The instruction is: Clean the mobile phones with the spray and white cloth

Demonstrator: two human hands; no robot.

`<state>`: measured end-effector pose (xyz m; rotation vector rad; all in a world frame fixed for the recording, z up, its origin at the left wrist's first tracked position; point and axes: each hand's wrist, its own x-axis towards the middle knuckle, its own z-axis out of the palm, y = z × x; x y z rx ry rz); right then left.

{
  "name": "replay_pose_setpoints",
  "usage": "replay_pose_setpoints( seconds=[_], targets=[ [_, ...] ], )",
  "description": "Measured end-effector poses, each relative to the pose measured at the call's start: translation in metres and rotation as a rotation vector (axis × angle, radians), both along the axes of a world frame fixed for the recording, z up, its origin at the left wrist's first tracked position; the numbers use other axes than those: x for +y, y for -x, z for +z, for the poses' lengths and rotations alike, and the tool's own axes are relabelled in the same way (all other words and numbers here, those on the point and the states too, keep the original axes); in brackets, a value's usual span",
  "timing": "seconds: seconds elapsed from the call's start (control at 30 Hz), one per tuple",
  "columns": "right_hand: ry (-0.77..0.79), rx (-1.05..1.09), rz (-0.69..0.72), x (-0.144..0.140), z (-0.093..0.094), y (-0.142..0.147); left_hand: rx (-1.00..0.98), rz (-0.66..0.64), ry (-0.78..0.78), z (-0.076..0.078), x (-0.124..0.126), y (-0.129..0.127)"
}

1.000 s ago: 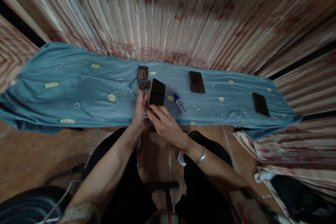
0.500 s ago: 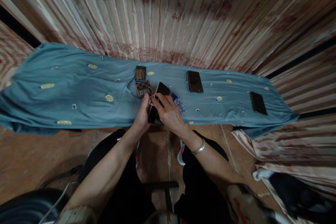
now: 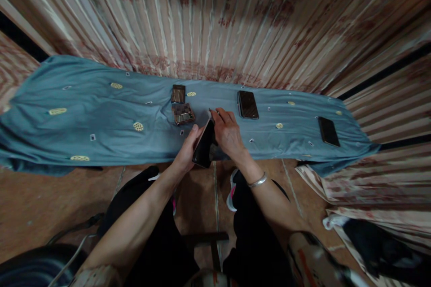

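Note:
My left hand is closed around the side of a black smartphone, held tilted at the front edge of the cloth-covered surface. My right hand is at the phone's upper right, its fingers curled in a pinch. Something small and pale shows at these fingertips, too indistinct to name. Just beyond my left hand lies a folded phone with a checkered cover. A small dark folded phone lies directly behind it.
A blue patterned cloth covers the long, narrow surface. Toward the right lie a thick dark phone and another dark phone. Pleated curtains hang behind and at the sides. A black bag is at the lower right.
The phone in my left hand now faces up at a steeper tilt. My right hand has moved right and up to its upper edge. The small blue-capped bottle no longer shows.

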<state>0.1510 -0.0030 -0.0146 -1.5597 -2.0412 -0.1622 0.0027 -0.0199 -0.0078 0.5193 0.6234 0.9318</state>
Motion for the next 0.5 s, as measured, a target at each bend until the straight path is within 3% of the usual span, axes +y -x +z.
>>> replay_pose_setpoints(
  seconds=[0.2, 0.5],
  targets=[
    [-0.021, 0.026, -0.010, 0.005, 0.000, -0.003, 0.038, -0.004, -0.074, -0.005, 0.000, 0.001],
    [-0.013, 0.044, -0.063, 0.008, -0.003, -0.013, 0.030, -0.007, -0.067, -0.005, 0.005, 0.006]
  ],
)
